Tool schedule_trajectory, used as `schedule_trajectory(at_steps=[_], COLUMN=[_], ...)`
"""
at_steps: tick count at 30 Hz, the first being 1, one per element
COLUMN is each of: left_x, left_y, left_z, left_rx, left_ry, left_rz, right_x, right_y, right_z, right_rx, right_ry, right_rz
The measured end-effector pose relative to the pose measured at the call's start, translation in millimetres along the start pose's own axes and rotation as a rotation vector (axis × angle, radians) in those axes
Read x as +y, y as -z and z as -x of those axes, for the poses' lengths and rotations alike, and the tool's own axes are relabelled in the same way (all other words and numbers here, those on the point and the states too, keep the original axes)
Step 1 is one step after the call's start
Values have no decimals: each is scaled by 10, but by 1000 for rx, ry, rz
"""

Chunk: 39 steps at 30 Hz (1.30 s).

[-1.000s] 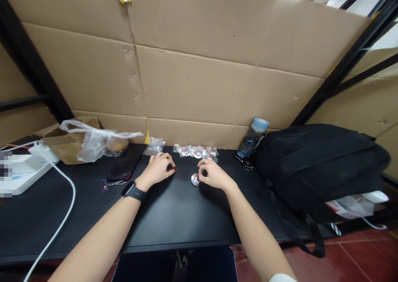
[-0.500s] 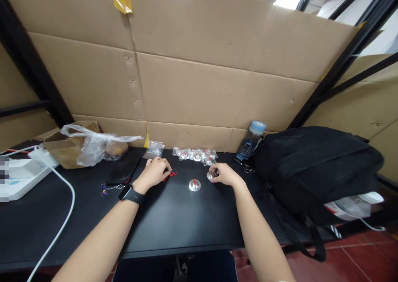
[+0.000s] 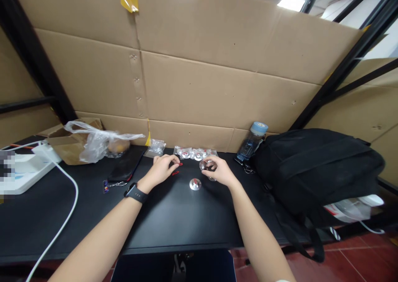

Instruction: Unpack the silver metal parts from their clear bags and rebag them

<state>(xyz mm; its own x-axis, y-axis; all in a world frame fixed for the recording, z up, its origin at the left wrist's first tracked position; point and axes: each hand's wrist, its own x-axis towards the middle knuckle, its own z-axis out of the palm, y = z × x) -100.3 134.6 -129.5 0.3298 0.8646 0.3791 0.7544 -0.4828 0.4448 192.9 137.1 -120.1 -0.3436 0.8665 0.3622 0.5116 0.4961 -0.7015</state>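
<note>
The black worktop (image 3: 186, 220) ends in a straight edge near the person, and a tall cardboard wall (image 3: 199, 91) stands along its back. There is lots of open room in front of the hands, but the black backpack (image 3: 320, 170) fills the right side. Both arms reach forward, with the hands near each other and the backs of the hands up. The left hand (image 3: 166, 166) has its thumb and finger pinched on a bit of red string (image 3: 180, 164), and more red shows just under it; I cannot tell if that is one string or two. The right hand (image 3: 214, 169) grips one silver disc (image 3: 202, 166) between thumb and fingers, a little above the worktop. One other disc (image 3: 195, 184) lies flat between the hands, nearer the person, with red on its middle. A bit of something shiny peeks out under the right hand. Behind are one bottle (image 3: 248, 143) and a row of little clear bags (image 3: 186, 153), too bunched to count.
</note>
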Motion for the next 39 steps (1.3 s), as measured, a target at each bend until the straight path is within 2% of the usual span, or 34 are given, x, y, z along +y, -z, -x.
schedule_trajectory(at_steps=[6,11,17,26,30,34,39], left_x=[355,511,526,553,553,549,518], left_y=[-75,-109,-133,-186,-181,-168,-147], left_z=[36,78,95,116,122,124,113], left_rx=[119,152,178,283,290,289,281], left_ry=[-29,-27,-35,7,-9,-40,-25], left_rz=[65,95,63,24,27,9,-17], right_x=[-281,-378,-391,-401,-384,-342,-338], right_y=[-412,-516,-520,-533,-562,-594,-608], right_z=[-6,11,21,27,15,7,13], right_rx=[86,105,83,83,101,63,36], right_ry=[81,74,66,59,-6,-76,-101], right_rz=[-332,-429,-434,-430,-501,-602,-708])
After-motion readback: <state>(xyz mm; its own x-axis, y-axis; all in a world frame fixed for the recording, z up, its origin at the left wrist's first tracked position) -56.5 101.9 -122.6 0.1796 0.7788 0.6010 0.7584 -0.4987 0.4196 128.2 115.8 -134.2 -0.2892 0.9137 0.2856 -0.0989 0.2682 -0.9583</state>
